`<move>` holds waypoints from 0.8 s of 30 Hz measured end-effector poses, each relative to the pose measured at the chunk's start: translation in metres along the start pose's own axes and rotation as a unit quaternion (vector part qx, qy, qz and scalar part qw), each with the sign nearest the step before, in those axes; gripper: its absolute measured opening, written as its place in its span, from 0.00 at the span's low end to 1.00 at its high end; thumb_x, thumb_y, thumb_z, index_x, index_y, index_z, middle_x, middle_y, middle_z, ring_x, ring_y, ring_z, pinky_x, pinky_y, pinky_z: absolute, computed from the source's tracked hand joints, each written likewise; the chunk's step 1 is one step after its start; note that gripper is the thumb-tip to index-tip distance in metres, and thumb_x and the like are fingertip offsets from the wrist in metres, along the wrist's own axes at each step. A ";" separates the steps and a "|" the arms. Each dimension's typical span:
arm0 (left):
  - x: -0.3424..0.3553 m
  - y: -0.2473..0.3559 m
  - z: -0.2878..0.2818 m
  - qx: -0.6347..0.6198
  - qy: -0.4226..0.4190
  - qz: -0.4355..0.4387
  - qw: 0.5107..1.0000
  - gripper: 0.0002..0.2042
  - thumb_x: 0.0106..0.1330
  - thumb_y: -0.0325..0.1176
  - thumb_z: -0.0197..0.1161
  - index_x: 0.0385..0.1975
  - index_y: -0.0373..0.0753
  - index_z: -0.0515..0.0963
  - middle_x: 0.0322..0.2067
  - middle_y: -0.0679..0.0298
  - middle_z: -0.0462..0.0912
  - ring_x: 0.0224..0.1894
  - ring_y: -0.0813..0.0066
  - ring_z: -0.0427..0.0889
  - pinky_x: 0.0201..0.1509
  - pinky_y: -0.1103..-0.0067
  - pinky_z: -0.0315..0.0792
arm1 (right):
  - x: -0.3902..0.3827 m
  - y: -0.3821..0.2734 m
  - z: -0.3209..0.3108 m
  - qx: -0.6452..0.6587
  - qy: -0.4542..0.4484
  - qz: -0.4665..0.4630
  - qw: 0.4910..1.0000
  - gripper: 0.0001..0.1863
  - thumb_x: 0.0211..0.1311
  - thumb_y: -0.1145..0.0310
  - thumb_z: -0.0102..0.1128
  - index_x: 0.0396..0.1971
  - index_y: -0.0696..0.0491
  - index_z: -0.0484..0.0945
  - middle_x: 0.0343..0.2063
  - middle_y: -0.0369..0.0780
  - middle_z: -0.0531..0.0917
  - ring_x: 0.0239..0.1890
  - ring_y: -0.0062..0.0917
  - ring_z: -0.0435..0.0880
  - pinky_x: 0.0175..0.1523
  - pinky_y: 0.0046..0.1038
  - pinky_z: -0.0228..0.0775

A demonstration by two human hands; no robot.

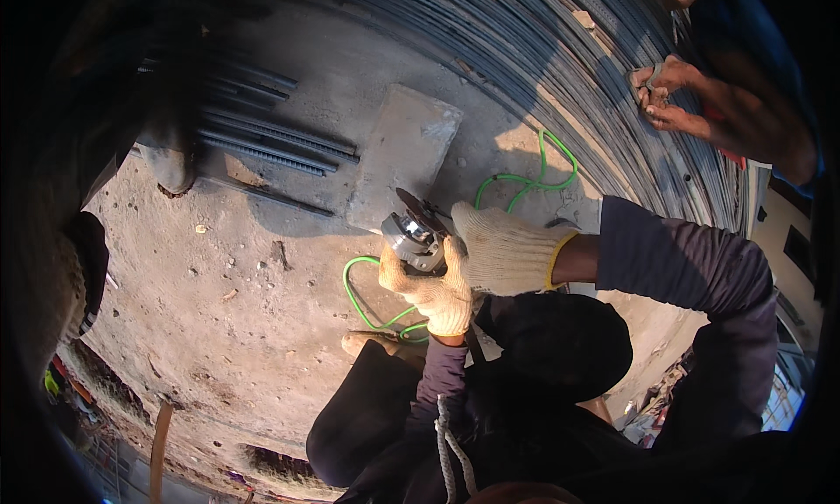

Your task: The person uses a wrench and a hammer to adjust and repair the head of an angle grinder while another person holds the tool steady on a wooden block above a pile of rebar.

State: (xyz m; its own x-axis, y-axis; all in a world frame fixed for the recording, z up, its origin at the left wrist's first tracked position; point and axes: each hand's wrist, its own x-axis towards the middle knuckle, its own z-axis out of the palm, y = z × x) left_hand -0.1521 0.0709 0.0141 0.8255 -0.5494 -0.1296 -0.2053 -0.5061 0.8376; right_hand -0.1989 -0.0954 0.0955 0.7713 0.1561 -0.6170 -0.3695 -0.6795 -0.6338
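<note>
Grinder [405,235] partly out of sight behind left hand [437,296]

Grinder [409,234]: landmark; no lettering legible on grey housing.
Disc [422,208], on grinder: face at steep angle, no print legible.
Green cord [348,285], looping either side of grinder: too thin to tell any marking.
Slab [407,132], just beyond grinder: no writing legible.
Long rods [490,45], farther beyond grinder: no tags legible.
</note>
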 end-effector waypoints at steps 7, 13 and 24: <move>-0.006 -0.008 0.002 0.002 -0.002 -0.009 1.000 0.41 0.55 0.34 0.78 0.65 0.34 0.60 0.55 0.49 0.66 0.57 0.54 0.69 0.61 0.59 0.64 | -0.002 0.010 0.017 0.001 0.136 -0.088 0.987 0.16 0.64 0.68 0.60 0.39 0.63 0.64 0.21 0.52 0.76 0.24 0.47 0.80 0.30 0.42 0.68; -0.002 -0.004 0.000 0.060 -0.007 0.021 0.998 0.41 0.54 0.35 0.78 0.65 0.34 0.60 0.55 0.48 0.67 0.57 0.53 0.69 0.62 0.58 0.63 | -0.003 -0.001 0.047 -0.101 0.166 -0.039 0.980 0.12 0.64 0.72 0.59 0.39 0.62 0.66 0.23 0.46 0.76 0.25 0.39 0.79 0.29 0.35 0.66; 0.001 -0.002 -0.004 0.027 -0.033 0.000 0.999 0.42 0.54 0.37 0.80 0.65 0.32 0.61 0.54 0.48 0.68 0.57 0.54 0.69 0.61 0.60 0.64 | 0.008 -0.028 0.048 0.215 0.351 0.168 0.896 0.11 0.66 0.71 0.58 0.35 0.62 0.67 0.16 0.47 0.71 0.17 0.43 0.76 0.23 0.38 0.63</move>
State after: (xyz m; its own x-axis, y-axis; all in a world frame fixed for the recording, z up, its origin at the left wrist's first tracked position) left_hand -0.1491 0.0737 0.0141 0.7892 -0.5911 -0.1668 -0.2347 -0.5413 0.8074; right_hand -0.2073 -0.0412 0.0862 0.6584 -0.5979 -0.4572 -0.6914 -0.2403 -0.6814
